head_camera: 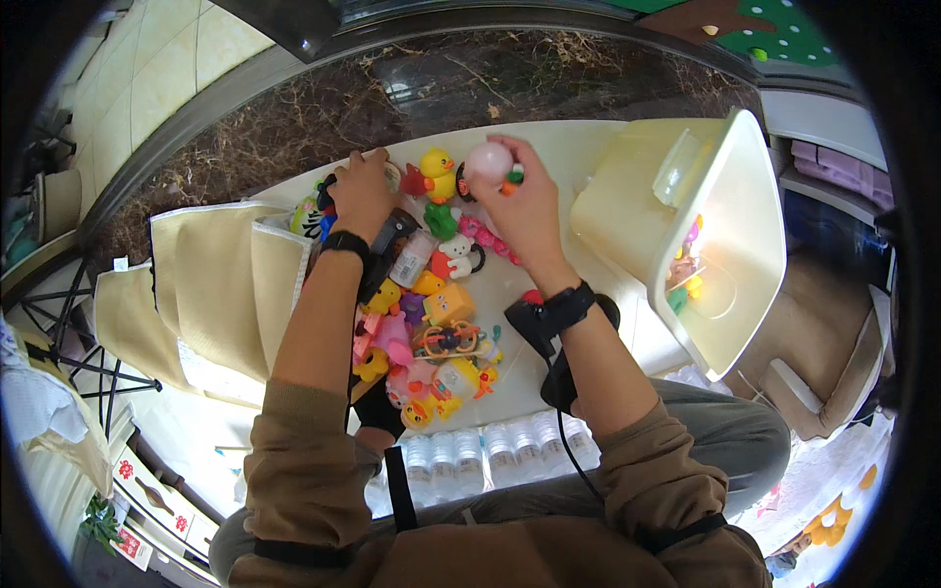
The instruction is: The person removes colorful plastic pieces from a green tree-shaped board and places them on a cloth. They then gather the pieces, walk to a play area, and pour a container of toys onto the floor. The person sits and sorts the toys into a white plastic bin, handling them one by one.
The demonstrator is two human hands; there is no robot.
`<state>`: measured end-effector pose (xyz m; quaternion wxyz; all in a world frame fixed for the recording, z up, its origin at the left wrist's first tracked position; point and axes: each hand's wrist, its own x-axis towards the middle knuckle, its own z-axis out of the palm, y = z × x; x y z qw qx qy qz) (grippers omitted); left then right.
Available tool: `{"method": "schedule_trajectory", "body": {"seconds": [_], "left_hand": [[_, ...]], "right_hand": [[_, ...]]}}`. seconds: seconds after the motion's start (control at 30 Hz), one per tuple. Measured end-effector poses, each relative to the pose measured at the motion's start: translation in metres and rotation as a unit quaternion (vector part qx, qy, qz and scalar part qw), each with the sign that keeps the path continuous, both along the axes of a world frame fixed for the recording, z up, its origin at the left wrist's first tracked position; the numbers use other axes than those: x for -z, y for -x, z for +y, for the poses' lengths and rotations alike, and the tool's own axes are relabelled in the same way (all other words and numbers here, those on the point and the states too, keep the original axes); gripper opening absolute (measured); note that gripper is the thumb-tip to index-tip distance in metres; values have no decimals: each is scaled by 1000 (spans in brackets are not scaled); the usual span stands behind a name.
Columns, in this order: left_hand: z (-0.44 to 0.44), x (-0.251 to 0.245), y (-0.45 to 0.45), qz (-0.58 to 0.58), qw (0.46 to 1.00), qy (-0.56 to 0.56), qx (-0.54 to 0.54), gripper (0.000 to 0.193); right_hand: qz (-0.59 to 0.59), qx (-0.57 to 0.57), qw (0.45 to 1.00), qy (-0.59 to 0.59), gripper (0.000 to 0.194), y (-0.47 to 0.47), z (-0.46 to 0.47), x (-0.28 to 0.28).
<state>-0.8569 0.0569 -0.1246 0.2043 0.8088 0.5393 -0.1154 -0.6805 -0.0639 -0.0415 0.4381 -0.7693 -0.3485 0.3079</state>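
Note:
My right hand (518,195) grips a pale pink ball (489,162) between thumb and fingers above the table. A small green and orange toy (512,178) shows by its palm. My left hand (364,195) reaches down among toys at the table's far left, and its fingertips are partly hidden. Near it are a green printed round toy (305,217) and a yellow rubber duck (439,175). Between the hands lie a green toy (440,220), a pink linked toy (489,239), a white figure (457,257) and a small labelled bottle (413,259).
A cream plastic bin (625,191) lies tipped on the right, with several toys (685,272) inside. Beige fabric (213,287) stands folded at left. More toys, including a yellow block (448,304), cover the near table (507,397). Packed plastic bottles (470,459) are below its edge.

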Motion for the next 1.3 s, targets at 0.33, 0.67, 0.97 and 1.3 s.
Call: {"method": "schedule_trajectory", "body": {"seconds": [0.33,0.67,0.97,1.3], "left_hand": [[0,-25,67,-423,889,96,-145,55],[-18,-71,69,-589,679,280,-336,50],[1,-7,31,-526,556,374,-523,33],[-10,38,7,-603,565,219,-518,39]], "right_hand": [[60,-6,998,-32,47,-15,-61,-78],[-301,-209,926,87,43,-207,-108,-207],[-37,-111,917,381,49,-303,-235,-145],[29,-90,910,405,47,-316,-264,-120]]}}
